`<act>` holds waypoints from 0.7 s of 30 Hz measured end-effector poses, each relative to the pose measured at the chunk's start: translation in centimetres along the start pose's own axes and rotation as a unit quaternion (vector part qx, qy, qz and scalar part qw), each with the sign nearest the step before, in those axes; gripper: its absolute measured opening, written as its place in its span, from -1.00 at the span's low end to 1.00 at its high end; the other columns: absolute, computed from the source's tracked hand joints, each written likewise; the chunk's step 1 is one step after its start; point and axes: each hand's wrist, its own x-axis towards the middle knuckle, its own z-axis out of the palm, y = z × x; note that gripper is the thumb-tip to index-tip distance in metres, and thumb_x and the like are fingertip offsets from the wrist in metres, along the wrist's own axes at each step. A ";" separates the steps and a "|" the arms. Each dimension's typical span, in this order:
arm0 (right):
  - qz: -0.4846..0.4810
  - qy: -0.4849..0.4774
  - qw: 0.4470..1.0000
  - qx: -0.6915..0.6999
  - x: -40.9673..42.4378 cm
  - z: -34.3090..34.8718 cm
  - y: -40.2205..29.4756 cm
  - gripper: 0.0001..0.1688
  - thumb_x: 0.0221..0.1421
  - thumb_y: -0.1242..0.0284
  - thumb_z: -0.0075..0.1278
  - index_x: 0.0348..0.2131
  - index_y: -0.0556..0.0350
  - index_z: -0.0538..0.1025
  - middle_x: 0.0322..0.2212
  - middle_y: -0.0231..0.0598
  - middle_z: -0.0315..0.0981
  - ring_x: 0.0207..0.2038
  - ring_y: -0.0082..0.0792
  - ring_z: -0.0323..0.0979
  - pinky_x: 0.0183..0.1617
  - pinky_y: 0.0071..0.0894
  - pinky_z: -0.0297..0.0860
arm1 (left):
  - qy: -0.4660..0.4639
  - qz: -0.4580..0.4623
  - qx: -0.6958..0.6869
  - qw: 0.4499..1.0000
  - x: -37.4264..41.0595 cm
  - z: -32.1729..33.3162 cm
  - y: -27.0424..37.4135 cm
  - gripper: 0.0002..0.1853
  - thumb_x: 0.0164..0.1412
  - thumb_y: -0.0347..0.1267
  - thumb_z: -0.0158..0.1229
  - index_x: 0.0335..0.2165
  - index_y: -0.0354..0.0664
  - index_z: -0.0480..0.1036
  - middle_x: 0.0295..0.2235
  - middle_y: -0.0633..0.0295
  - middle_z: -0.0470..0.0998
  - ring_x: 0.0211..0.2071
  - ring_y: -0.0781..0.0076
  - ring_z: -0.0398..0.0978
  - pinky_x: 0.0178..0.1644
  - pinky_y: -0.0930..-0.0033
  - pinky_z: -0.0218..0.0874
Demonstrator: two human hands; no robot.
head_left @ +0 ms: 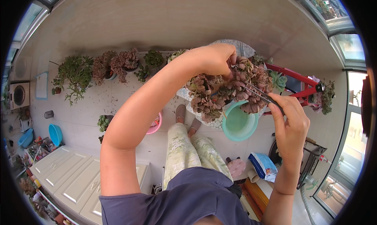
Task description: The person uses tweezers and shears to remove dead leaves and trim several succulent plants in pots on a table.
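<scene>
A bushy succulent plant [255, 75] with dusky pink-brown rosettes spreads over a lace-patterned round table [246, 48] before me. My left hand [222, 60] reaches across to its upper left side, the fingertips closed among the rosettes; what exactly they pinch is partly hidden. From the right, my right hand [290, 114] holds a pair of dark metal tweezers [259, 94], whose tips point into the leaves near the left fingers. Below the foliage, a pale green plastic basin [240, 122] sits at the table's near edge, overlapped by hanging rosettes.
A red folding ladder [306, 80] bearing potted plants stands at the right. Several potted succulents [123, 61] line the wall on the left. A pink basin [156, 123] lies behind my left forearm. White cabinets [70, 175] are at lower left, a blue-and-white bag [263, 166] at lower right.
</scene>
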 end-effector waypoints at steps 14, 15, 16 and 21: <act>0.114 -0.024 0.983 0.140 -2.2 0.3 1.0 -0.82 0.21 0.53 0.08 -0.18 0.24 0.54 -0.41 -0.30 0.50 -0.50 -0.60 0.35 -0.47 -0.61 0.23 | 0.273 0.039 -0.194 0.942 -12.9 -0.7 1.1 -0.77 0.12 -0.62 0.22 -0.27 -0.23 0.34 -0.39 0.33 0.54 -0.32 0.65 0.49 -0.23 0.59 0.31; 0.153 -0.022 0.971 0.181 -2.6 0.7 1.0 -0.82 0.22 0.53 0.06 -0.18 0.24 0.52 -0.42 -0.31 0.49 -0.51 -0.62 0.35 -0.47 -0.61 0.24 | 0.318 0.008 -0.161 0.934 -14.4 -0.1 0.3 -0.81 0.14 -0.60 0.21 -0.28 -0.24 0.38 -0.42 0.35 0.54 -0.33 0.66 0.49 -0.23 0.58 0.31; 0.197 -0.020 0.956 0.217 -3.2 1.1 1.2 -0.82 0.23 0.53 0.05 -0.18 0.25 0.51 -0.42 -0.31 0.48 -0.51 -0.63 0.35 -0.46 -0.61 0.24 | 0.327 -0.072 -0.096 0.937 -15.4 0.3 -1.0 -0.88 0.15 -0.57 0.20 -0.31 -0.24 0.44 -0.44 0.28 0.57 -0.32 0.70 0.48 -0.23 0.54 0.31; 0.080 -0.016 0.990 0.117 -3.6 2.5 1.2 -0.82 0.18 0.50 0.11 -0.20 0.16 0.55 -0.36 -0.25 0.50 -0.49 -0.34 0.47 -0.45 -0.45 0.34 | 0.508 -0.197 0.287 0.788 -18.3 6.0 -4.6 -0.90 0.13 -0.46 0.23 -0.32 -0.20 0.54 -0.41 0.22 0.57 -0.26 0.28 0.52 -0.02 0.21 0.22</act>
